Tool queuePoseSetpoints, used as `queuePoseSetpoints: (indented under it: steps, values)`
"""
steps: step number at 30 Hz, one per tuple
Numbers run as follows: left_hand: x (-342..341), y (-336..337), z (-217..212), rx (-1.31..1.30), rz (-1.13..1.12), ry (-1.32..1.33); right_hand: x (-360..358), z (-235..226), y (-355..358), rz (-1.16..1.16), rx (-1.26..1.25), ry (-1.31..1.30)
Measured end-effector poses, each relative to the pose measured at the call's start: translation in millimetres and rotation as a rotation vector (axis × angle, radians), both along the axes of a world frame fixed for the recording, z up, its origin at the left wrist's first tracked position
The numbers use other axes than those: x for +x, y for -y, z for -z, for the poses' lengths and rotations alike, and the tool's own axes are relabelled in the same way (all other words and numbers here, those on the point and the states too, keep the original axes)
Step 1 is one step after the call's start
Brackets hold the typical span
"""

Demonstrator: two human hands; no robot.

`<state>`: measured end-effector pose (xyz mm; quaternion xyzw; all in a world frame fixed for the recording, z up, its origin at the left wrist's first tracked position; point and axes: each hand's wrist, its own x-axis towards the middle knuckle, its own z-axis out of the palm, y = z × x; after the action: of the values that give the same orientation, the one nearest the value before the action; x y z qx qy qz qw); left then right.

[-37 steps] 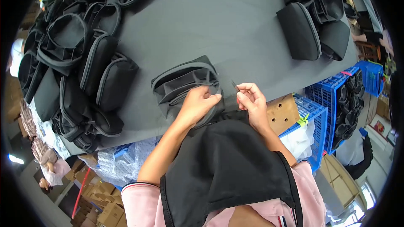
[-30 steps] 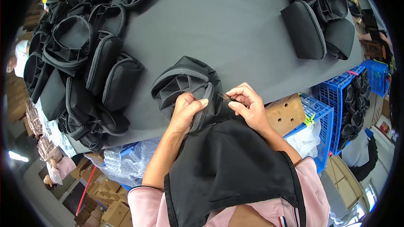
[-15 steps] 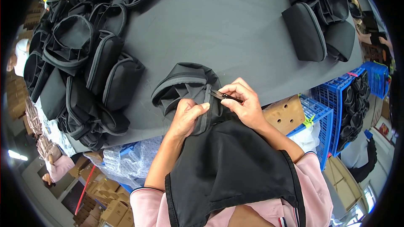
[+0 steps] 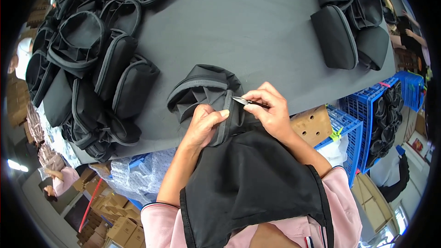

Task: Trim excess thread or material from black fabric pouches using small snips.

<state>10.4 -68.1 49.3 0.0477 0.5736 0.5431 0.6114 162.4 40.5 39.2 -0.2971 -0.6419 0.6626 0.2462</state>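
Note:
A black zippered pouch lies unzipped at the table's near edge, its folded inside showing. My left hand is closed on the zipper edge at the pouch's near right side, thumb on top and fingers out of sight inside. Between the thumb and fingers of my right hand is a pair of small thread snips with dark handles. Their metal tips point left and reach the zipper tape just above my left thumb. Whether they touch a thread is too small to tell.
Black pouches are heaped along the left of the grey-covered table. Several more pouches lie at the far right. Right of my arm stand a tan board with holes and blue crates. Cardboard boxes and other people are farther off.
My right hand and the snips have shifted slightly right and down, and the blades look closer together. My left hand keeps its hold on the pouch.

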Motion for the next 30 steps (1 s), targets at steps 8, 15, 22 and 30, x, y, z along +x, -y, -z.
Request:
queuePoseSetpoints:
  steps: [8,15,22,30]
  values:
    - [2.3,-23.6,-6.0,0.122,0.018,0.172,-0.4,-12.7,-6.9,0.176,-0.152,0.064]
    - [1.9,-56.8,7.6,0.195,-0.244,0.289,11.8,-3.7,10.7,0.132,-0.165,0.025]
    - [16.0,-58.2,7.5,0.177,-0.034,0.2,1.2,-9.7,1.8,0.235,-0.292,-0.073]
    - [23.3,-20.9,-18.2,0.15,0.519,-0.948,0.8,-2.6,3.3,0.251,-0.288,-0.037]
